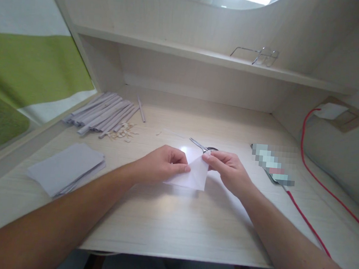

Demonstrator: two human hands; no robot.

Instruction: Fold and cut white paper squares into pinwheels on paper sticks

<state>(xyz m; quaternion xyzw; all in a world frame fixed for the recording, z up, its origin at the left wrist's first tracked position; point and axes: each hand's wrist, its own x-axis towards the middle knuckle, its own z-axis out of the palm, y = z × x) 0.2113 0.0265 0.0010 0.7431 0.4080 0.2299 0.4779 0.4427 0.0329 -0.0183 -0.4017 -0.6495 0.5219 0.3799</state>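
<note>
A white sheet of paper (195, 177) is held up between both hands over the middle of the desk. My left hand (166, 163) pinches it with the thumb on top, near its upper left edge. At the sheet's top right corner, the thumb and fingers of my right hand (227, 166) are closed on the paper. Just behind the sheet lies a pair of scissors (198, 144), blades pointing away to the left, its handles partly hidden by my right hand and the paper.
Left on the desk (170, 234) are a pile of rolled paper sticks (106, 111), curled thin strips (123, 133) and a stack of paper (66, 168). A phone (273, 164) with a red cable (308, 227) lies right. Glasses (263, 56) rest on the shelf (186, 54).
</note>
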